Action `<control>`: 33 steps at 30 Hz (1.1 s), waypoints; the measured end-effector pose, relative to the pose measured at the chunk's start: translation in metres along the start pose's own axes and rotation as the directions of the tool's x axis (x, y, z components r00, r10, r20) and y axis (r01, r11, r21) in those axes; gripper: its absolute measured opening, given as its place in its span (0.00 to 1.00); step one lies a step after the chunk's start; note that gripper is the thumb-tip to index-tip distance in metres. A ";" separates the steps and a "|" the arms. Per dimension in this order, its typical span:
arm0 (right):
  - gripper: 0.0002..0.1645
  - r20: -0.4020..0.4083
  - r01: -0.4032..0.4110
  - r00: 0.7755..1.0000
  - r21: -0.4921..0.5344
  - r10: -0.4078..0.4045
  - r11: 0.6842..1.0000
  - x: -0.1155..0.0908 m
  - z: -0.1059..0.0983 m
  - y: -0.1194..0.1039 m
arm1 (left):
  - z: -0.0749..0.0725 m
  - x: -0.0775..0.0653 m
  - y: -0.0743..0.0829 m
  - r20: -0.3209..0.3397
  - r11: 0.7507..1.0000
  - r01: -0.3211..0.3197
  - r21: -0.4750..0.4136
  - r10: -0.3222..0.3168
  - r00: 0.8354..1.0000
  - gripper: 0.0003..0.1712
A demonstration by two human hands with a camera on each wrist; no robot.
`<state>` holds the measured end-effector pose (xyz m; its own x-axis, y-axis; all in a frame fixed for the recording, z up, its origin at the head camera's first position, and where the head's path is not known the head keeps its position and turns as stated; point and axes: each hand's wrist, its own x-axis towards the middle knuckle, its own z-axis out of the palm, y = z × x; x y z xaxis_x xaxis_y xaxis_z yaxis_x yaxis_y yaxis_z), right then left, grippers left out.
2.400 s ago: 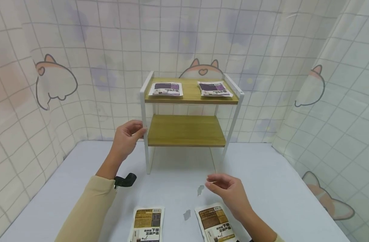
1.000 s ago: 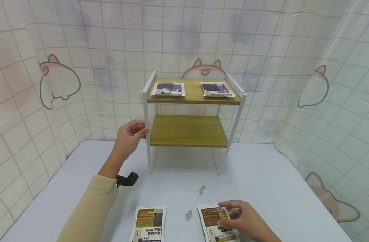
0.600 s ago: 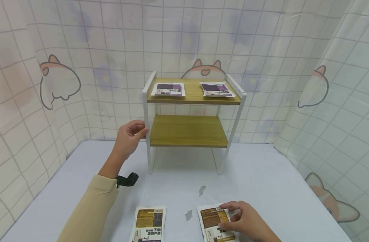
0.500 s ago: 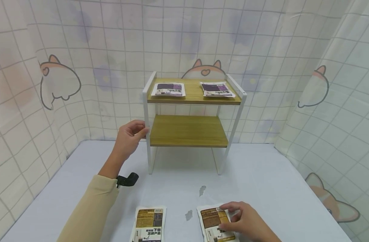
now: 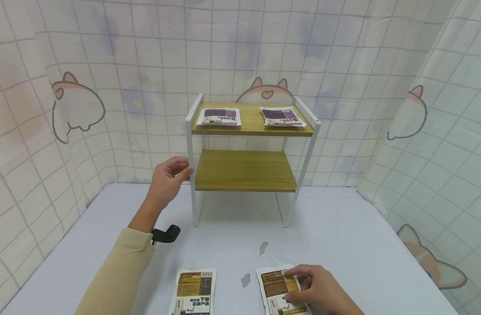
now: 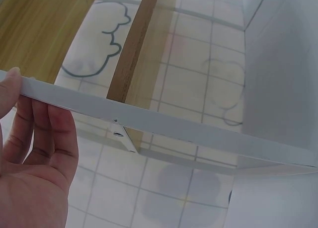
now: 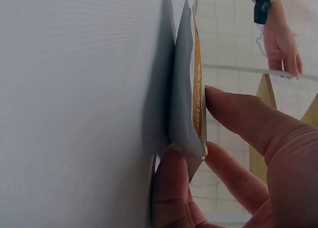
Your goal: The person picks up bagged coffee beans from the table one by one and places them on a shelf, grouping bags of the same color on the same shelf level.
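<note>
In the head view my left hand (image 5: 168, 180) holds the left front post of a small two-tier shelf rack (image 5: 246, 169). Up close in the left wrist view, the thumb lies on one side of the white post (image 6: 174, 124) and curled fingers sit behind it. My right hand (image 5: 317, 286) pinches the right edge of a brown-and-white pouch (image 5: 277, 284) at the front of the table. The right wrist view shows the thumb on the pouch's (image 7: 188, 89) printed face and another finger at its underside; that edge is raised off the cloth. A matching pouch (image 5: 194, 291) lies to the left.
Two purple-and-white pouches, one left (image 5: 219, 117) and one right (image 5: 282, 117), lie on the rack's upper board. The lower board is bare wood. Grey patches (image 5: 246, 280) mark the white tablecloth (image 5: 335, 236). A grid-patterned curtain (image 5: 145, 52) surrounds the table.
My right hand has come down from above the right brown pouch and taken its right edge between thumb and fingers. The left hand has stayed on the rack's post.
</note>
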<state>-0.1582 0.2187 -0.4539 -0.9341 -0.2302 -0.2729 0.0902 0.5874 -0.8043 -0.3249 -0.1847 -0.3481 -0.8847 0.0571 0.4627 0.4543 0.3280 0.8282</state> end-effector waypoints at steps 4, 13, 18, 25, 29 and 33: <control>0.30 -0.011 -0.011 1.000 -0.006 0.011 1.000 0.001 0.001 0.000 | 0.000 0.000 0.000 0.000 1.000 -0.001 -0.005 0.001 1.000 0.17; 0.31 -0.044 0.000 0.999 -0.014 -0.001 1.000 0.003 0.003 0.001 | 0.001 0.000 -0.002 0.003 1.000 0.006 -0.008 -0.006 1.000 0.17; 0.31 -0.052 0.021 0.998 -0.009 -0.021 1.000 0.002 0.003 0.000 | 0.000 0.000 0.000 0.004 1.000 0.001 -0.004 -0.001 1.000 0.17; 0.28 -0.092 0.047 0.995 -0.024 -0.049 0.999 0.001 0.004 0.000 | 0.000 0.001 0.000 0.005 1.000 0.008 0.004 -0.008 1.000 0.20; 0.28 -0.092 0.068 0.993 -0.017 -0.070 0.998 0.000 0.005 0.002 | 0.000 0.001 -0.001 0.005 1.000 0.017 -0.005 -0.017 1.000 0.20; 0.29 -0.098 0.078 0.992 -0.013 -0.079 0.997 0.000 0.005 0.003 | 0.001 0.002 -0.003 0.006 1.000 0.020 -0.011 -0.020 1.000 0.19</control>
<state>-0.1562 0.2162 -0.4591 -0.9677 -0.1983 -0.1556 0.0129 0.5776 -0.8162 -0.3277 -0.1848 -0.3495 -0.8940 0.0559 0.4445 0.4378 0.3190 0.8406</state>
